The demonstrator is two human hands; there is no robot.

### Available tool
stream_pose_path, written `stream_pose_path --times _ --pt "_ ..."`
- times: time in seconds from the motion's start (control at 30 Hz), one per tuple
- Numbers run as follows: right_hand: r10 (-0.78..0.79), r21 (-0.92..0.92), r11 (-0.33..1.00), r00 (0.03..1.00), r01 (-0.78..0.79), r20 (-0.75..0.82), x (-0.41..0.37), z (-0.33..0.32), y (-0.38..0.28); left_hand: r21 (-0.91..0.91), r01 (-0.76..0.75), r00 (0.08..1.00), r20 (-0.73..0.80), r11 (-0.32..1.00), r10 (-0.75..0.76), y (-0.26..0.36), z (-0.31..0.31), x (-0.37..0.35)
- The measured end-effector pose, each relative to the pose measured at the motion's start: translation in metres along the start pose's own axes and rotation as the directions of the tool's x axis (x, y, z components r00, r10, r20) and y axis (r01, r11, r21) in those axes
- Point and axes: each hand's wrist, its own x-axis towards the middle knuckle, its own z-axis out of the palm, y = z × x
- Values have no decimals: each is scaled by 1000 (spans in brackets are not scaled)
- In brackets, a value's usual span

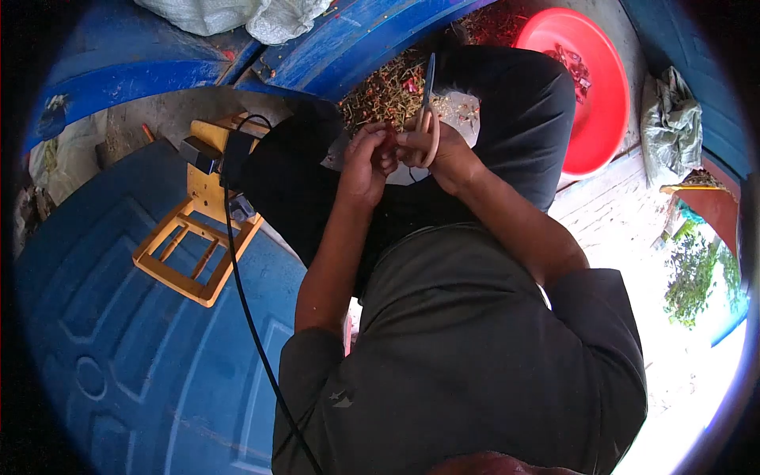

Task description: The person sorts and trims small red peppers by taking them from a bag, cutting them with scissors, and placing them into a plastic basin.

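My right hand (450, 158) is closed around a pair of scissors (433, 141). Their beige loop handles lie over the fingers and the blades point away from me. Close against it, my left hand (363, 165) pinches a small dark red piece that looks like a dried chili (389, 138). The fingertips of both hands meet at this piece and hide part of it. Under the hands, a whitish sheet (463, 111) shows between my knees. Just beyond lies a heap of dry stems (388, 89) with red bits in it.
To the right stands a red basin (608, 103) holding dark red pieces (576, 71). A crumpled sack (671, 127) lies beside it. At left, a wooden stool (207, 190) rests on a blue panel (87, 317), with a black cable (247, 309) running past. A blue metal edge (317, 59) crosses ahead.
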Motion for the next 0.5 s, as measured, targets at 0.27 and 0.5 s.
stream_pose_path --times 0.27,0.5 --pt "-162 135 979 986 156 35 -17 5 -18 18 -35 996 85 999 33 13 28 -4" --pt "-243 96 967 969 237 49 -35 15 -33 21 -56 996 72 998 55 14 44 -10"
